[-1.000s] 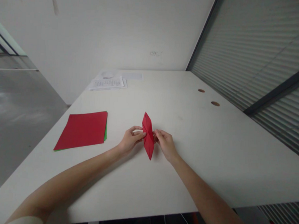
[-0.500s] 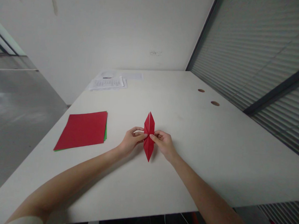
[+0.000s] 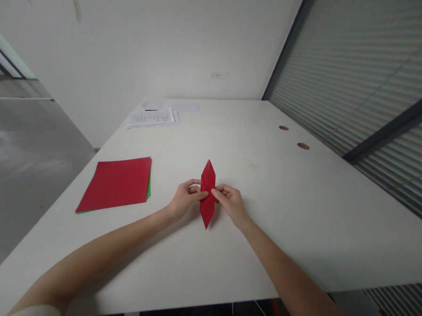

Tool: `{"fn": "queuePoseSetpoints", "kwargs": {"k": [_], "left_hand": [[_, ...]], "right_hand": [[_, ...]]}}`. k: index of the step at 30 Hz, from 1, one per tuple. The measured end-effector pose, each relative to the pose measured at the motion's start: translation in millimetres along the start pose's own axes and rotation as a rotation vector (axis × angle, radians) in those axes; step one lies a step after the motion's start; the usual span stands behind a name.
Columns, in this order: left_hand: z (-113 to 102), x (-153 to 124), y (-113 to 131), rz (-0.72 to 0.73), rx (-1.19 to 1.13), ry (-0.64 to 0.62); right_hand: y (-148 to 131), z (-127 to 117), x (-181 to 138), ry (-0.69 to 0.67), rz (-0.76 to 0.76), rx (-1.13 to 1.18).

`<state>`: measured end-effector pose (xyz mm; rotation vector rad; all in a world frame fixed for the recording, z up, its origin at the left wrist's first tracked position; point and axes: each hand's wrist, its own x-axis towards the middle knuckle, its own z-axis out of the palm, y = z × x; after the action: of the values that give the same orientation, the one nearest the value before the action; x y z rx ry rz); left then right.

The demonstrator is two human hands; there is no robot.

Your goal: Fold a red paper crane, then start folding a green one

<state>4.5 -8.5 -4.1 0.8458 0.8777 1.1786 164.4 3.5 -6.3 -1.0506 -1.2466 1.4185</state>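
Red paper [image 3: 206,215], tilted earlier, now face-on.
Pinched by left hand [image 3: 185,197] and right hand [image 3: 232,202], probably easier to crease.

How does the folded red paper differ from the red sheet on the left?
The folded red paper is narrow and pointed at both ends; the red sheet is broad and four-cornered. The folded red paper is held between the left hand and right hand, while the red sheet lies flat, untouched, with green paper showing beneath. Both are red.
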Motion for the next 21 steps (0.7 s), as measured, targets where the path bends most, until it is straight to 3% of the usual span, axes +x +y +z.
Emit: {"fn": "queuePoseSetpoints", "kwargs": {"k": [7,13,21], "left_hand": [[2.6,-0.9,0.0,0.013,-0.036,0.027],[2.9,-1.6,1.2,-0.104,0.033,-0.051],[1.1,-0.8,1.6,-0.007,0.198,-0.044]], "right_hand": [[9.1,-2.0,2.8,-0.045,-0.039,0.009],[8.4,-5.4,4.0,-0.003,-0.082,-0.07],[7.4,-3.6,3.5,0.002,-0.084,-0.067]]}}
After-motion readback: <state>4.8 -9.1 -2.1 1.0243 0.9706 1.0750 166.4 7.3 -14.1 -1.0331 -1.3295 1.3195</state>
